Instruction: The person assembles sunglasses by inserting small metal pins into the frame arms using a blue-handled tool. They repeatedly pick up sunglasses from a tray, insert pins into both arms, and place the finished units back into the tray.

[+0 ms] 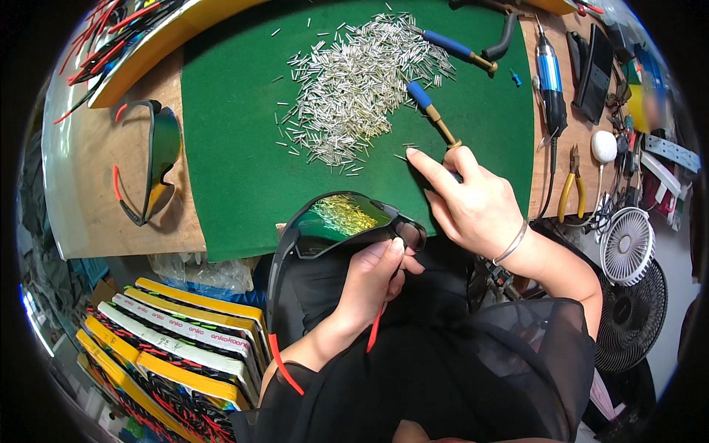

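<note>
My left hand pinches a pair of wraparound sunglasses at the frame near one hinge. They have a mirrored lens, a dark frame and red temple tips. My right hand is over the green mat, index finger stretched out to a few loose metal pins, thumb apart. A dark bit shows between its fingers; I cannot make out what it is. A blue-gripped hand tool with a brass end lies just beyond that hand, its tip at the pile of metal pins.
Another blue-gripped tool lies across the pile's far right. Second sunglasses rest at the left. At right are a blue powered pen tool, yellow-handled pliers and a white fan. Yellow-edged trays of sunglasses stand lower left.
</note>
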Demonstrator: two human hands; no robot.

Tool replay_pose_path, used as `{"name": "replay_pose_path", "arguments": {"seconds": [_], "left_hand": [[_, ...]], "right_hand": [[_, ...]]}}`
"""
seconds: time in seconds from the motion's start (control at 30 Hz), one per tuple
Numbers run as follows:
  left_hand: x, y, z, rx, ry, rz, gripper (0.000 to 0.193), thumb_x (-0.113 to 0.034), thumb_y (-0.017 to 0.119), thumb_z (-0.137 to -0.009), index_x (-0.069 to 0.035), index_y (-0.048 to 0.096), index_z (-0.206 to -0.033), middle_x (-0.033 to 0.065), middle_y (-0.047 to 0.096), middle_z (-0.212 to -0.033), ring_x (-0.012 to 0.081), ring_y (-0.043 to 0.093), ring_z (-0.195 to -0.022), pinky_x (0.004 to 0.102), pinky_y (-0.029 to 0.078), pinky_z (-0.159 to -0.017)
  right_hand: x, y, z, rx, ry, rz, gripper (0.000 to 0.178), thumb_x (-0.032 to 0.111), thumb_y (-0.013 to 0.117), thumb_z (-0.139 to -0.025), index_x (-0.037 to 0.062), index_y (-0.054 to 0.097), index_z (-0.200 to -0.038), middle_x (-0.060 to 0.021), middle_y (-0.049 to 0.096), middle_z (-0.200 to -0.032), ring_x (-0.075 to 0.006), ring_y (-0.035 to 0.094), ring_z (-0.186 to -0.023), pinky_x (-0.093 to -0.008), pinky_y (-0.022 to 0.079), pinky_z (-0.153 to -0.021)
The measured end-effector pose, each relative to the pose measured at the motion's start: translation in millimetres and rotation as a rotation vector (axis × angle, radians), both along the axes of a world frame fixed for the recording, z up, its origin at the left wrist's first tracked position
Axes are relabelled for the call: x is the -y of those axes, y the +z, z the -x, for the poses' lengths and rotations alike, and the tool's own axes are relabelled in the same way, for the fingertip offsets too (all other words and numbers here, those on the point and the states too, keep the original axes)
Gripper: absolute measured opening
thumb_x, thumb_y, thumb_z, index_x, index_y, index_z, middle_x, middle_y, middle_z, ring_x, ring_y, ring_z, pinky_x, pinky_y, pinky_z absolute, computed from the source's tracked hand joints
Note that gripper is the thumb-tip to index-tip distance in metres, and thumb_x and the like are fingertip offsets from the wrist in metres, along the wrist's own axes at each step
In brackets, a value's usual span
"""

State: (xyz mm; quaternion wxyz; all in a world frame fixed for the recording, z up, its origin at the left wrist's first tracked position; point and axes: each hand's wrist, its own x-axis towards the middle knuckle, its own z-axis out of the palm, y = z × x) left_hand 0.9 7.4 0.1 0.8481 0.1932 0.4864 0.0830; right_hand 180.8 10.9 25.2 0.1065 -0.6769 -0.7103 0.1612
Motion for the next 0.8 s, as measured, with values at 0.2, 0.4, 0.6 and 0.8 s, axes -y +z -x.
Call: {"name": "replay_pose_path", "arguments": {"seconds": [0.2, 0.4, 0.6, 0.8], "left_hand": [[1.7, -2.3, 1.0, 0.031, -0.015, -0.01, 0.033, -0.032, 0.043, -0.092, -0.002, 0.055, -0.084, -0.0009, 0.044, -0.054, 0.0042, 0.031, -0.039, 0.0171, 0.023, -0.037], [6.2, -2.8, 1.8, -0.006, 0.045, 0.002, 0.033, -0.034, 0.045, -0.091, -0.004, 0.056, -0.082, 0.0002, 0.051, -0.058, 0.0037, 0.032, -0.039, 0.017, 0.025, -0.037], [10.1, 0.6, -3.2, -0.028, 0.104, -0.03, 0.031, -0.032, 0.045, -0.092, -0.002, 0.054, -0.091, 0.0081, 0.063, -0.078, 0.0046, 0.036, -0.043, 0.0184, 0.028, -0.039], [13.6, 2.5, -12.0, -0.04, 0.147, -0.121, 0.033, -0.031, 0.041, -0.094, -0.002, 0.055, -0.085, 0.0026, 0.057, -0.069, 0.0036, 0.034, -0.041, 0.0168, 0.027, -0.038]], "right_hand": [[-0.5, 1.5, -1.4, 0.05, 0.074, 0.023, 0.053, 0.009, 0.06, -0.07, 0.0182, 0.05, -0.122, -0.0118, 0.045, -0.085, -0.0222, 0.056, -0.063, -0.0317, 0.049, -0.052], [19.3, 22.6, -8.1, -0.064, 0.034, 0.035, 0.043, 0.008, 0.059, -0.076, 0.0168, 0.054, -0.118, -0.0102, 0.044, -0.081, -0.0238, 0.053, -0.057, -0.0315, 0.047, -0.05], [65.9, 53.1, -4.3, 0.037, 0.157, 0.135, 0.047, 0.01, 0.058, -0.072, 0.0221, 0.055, -0.118, -0.0063, 0.041, -0.076, -0.0168, 0.05, -0.054, -0.0271, 0.045, -0.044], [66.3, 32.0, 17.3, 0.431, 0.308, -0.019, 0.036, 0.021, 0.054, -0.074, 0.0196, 0.058, -0.11, -0.0014, 0.043, -0.074, -0.0105, 0.043, -0.052, -0.0199, 0.038, -0.038]]}}
